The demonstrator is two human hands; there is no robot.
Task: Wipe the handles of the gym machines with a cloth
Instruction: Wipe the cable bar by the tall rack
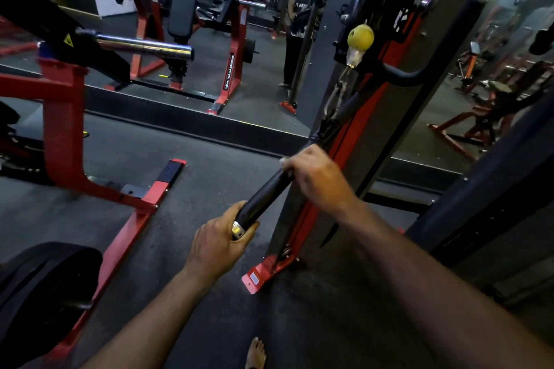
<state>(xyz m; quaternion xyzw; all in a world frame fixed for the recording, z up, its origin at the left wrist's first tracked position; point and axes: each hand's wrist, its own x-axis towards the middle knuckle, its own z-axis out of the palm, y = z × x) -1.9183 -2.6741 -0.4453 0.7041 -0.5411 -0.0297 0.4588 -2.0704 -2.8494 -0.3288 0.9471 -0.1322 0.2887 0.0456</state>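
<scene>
Both hands on the bar

Down low, both bare hands grip one black bar (265, 199) that slants from lower left up toward the cable machine (353, 141). The left hand (220, 244) is wrapped around the bar's near end, fingers closed over the metal end cap. The right hand (317, 177) is clamped over the bar higher up, knuckles toward the camera, near the point where the bar meets a chain (337, 99). Above the chain sits a yellow ball (360, 35) on the cable. No cloth shows in either hand; whether one is tucked under the right palm cannot be told.

The machine's red foot (257, 278) rests on the dark floor (209, 168) just right of the left hand. To the left stands a red frame (63, 135) with a chrome peg (144, 46), and a black weight plate (45, 287) sits at the lower left. A bare foot (255, 353) shows at the bottom edge. A mirror (263, 48) behind reflects a standing person.
</scene>
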